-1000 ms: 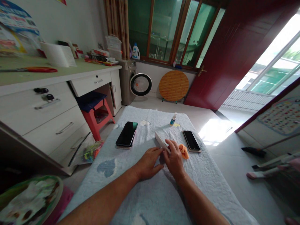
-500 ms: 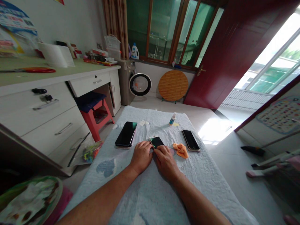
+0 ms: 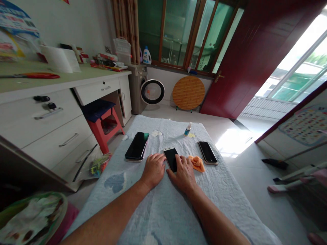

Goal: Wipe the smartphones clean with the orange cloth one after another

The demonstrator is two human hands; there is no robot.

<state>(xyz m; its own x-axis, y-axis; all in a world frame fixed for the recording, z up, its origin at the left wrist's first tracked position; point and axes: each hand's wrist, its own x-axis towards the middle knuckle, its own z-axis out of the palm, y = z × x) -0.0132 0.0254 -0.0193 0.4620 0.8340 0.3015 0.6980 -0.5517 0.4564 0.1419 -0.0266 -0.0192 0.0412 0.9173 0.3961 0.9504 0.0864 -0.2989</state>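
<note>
White phone [image 3: 170, 158]: it is lying flat on the blue cover [image 3: 163, 211], dark screen up, between the two hands.
Right hand [image 3: 184, 172]: its bent fingers are resting over the right side of the phone, the thumb pointing to the lower end; I cannot tell if they are pinching it or only touching.
Left hand [image 3: 154, 168]: it is lying palm down, fingers loosely straight, holding nothing; its fingertips are reaching close to the phone's left edge, and contact I cannot tell.
Handling of the white phone: in my judgement it is being in the middle; laying it flat is looking done, letting go with the right hand is remaining.
Left black phone [image 3: 138, 144] and right black phone [image 3: 207, 152]: both are lying out of the hands; if they are finished or waiting, the view is not telling.
Orange cloth [image 3: 198, 163]: it is lying crumpled just beside the right hand, limiting movement there.
Spray bottle [image 3: 187, 130]: it is standing upright toward the far edge, so a wide forward reach could be tipping it.
Room: the blue cover is stretching between the left hand and the left phone; the right phone is lying near the right edge.
</note>
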